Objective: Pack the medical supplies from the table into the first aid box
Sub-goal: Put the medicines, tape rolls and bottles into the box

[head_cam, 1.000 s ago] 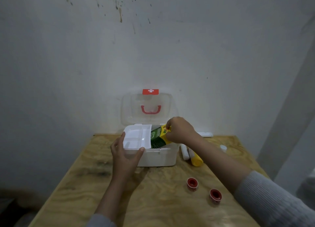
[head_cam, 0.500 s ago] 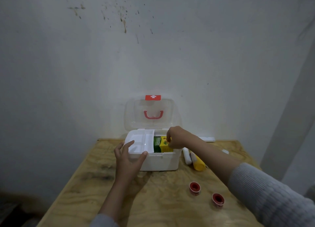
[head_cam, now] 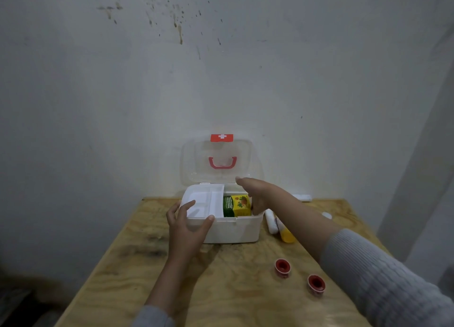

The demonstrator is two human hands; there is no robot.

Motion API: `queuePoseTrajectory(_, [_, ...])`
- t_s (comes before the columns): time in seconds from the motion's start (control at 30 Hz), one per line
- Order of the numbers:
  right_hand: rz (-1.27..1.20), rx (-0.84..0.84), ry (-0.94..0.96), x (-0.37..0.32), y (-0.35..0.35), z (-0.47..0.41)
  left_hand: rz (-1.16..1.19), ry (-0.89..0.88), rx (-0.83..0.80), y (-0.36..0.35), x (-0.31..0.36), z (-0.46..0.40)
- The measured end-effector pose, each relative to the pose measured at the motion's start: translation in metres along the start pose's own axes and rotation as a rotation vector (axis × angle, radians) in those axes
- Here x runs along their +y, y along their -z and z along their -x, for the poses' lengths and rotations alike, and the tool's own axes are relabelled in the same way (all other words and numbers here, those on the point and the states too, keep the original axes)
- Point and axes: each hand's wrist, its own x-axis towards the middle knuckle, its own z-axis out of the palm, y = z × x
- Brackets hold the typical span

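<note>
A white first aid box [head_cam: 235,231] stands open at the far side of the wooden table [head_cam: 221,290], its clear lid with a red handle upright against the wall. A white divided tray [head_cam: 206,201] covers the box's left half. A green and yellow carton [head_cam: 237,205] lies inside the right half. My left hand [head_cam: 188,224] grips the box's front left corner and the tray edge. My right hand [head_cam: 255,194] hovers over the box's right side, fingers spread, holding nothing.
Two red-capped tape rolls [head_cam: 282,267] [head_cam: 316,283] lie front right. A white roll [head_cam: 271,222] and a yellow tube [head_cam: 287,234] lie beside the box's right wall. Small white items [head_cam: 303,197] [head_cam: 326,215] rest at the far right near the wall.
My right hand lowered the green and yellow carton into the box, let go of it and lifted with fingers spread. My left hand stayed on the box.
</note>
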Motion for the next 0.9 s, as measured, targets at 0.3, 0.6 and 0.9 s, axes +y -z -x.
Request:
queuePoseTrajectory(0.3, [-0.231,-0.083,-0.075,0.005,-0.005,-0.007,-0.031,-0.002,0.021,-0.002,-0.001,-0.001])
queuePoseTrajectory(0.6, [-0.243,-0.039,-0.057,0.01,-0.003,-0.017,-0.029,-0.017,0.026,-0.003,-0.002,0.0])
queuePoseTrajectory(0.9, [-0.035,-0.075,-0.008,0.013,-0.006,-0.017,-0.01,-0.026,0.008,-0.002,-0.002,0.001])
